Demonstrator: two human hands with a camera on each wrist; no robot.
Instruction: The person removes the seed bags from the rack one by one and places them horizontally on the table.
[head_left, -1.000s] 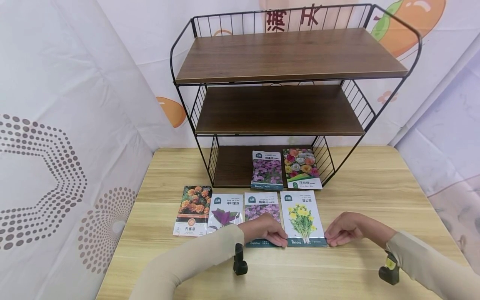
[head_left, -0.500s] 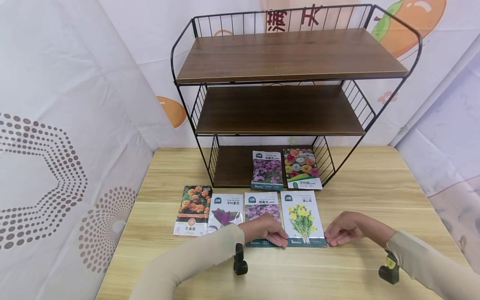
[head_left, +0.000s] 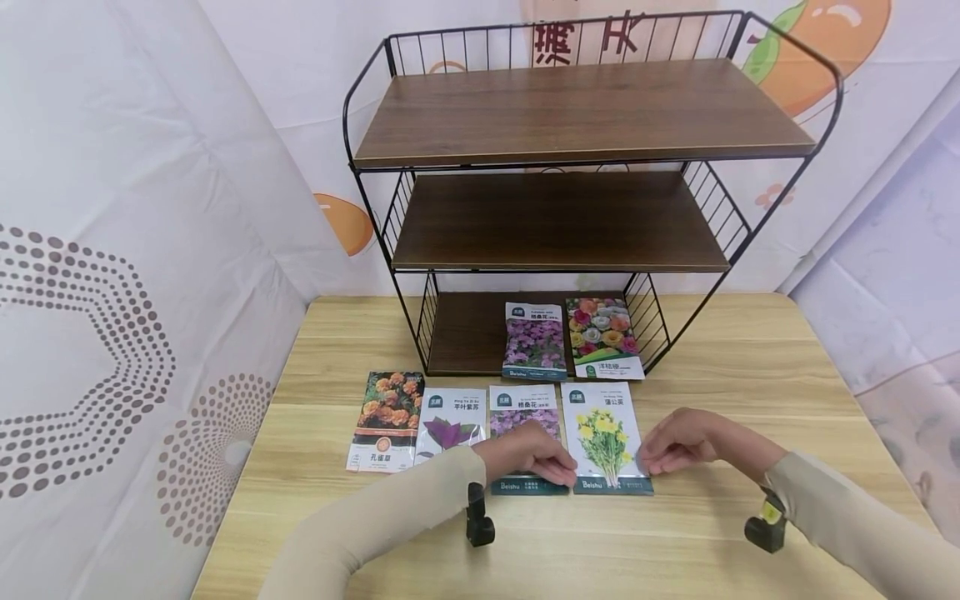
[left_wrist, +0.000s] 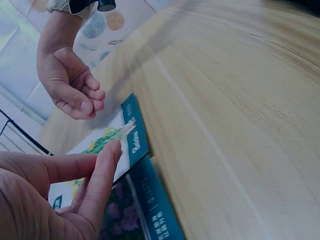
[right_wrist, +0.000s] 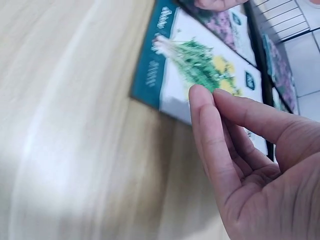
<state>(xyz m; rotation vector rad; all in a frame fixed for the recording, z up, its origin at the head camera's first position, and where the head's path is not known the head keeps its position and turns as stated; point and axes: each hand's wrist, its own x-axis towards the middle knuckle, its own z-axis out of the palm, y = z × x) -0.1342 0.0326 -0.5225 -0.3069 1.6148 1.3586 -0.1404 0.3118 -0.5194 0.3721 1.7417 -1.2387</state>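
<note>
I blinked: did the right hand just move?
Yes, the right hand moved slightly toward the shelf, away from the bottom corner of the yellow-flower packet.

Yellow-flower packet (head_left: 598, 437): white ground, green stems, dark teal lower band; between left hand (head_left: 531, 454) and right hand (head_left: 682, 442).
Purple-flower packet (head_left: 519, 408): white top, dark teal lower band; under left hand.
Purple-leaf packet (head_left: 452, 429): white ground; left of left hand.
Orange-flower packet (head_left: 385, 421): dark ground, orange stripe, white base; farther left.
Mixed-bloom packet (head_left: 602, 336): red, orange, yellow, white blooms; beyond both hands.
Table (head_left: 637, 546): pale yellow wood grain; beneath both hands.
Rack (head_left: 581, 112): black wire, dark brown boards; beyond both hands.
</note>
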